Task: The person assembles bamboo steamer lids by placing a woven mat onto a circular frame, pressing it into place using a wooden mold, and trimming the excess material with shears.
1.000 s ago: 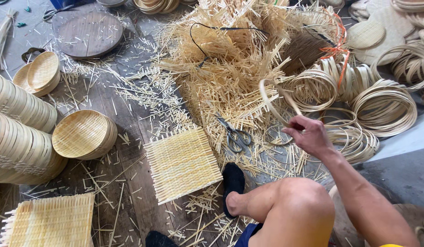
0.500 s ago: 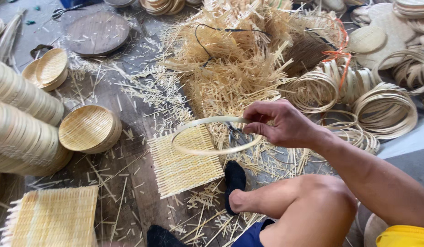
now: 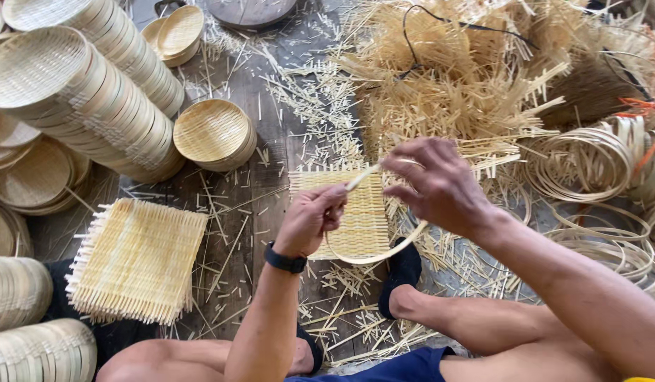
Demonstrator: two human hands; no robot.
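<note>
Hands round bamboo hoop, btwn both

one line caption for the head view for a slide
Both hands, left and right, hold a bamboo hoop above a square woven mat, with stacked woven trays alongside.

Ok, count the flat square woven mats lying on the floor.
2. One woven mat lies under the left hand and right hand, which hold a bamboo ring; a stack of mats may hide more.

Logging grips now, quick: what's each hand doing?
Left hand: closed on the bamboo hoop.
Right hand: fingers closed on the same hoop.
</note>
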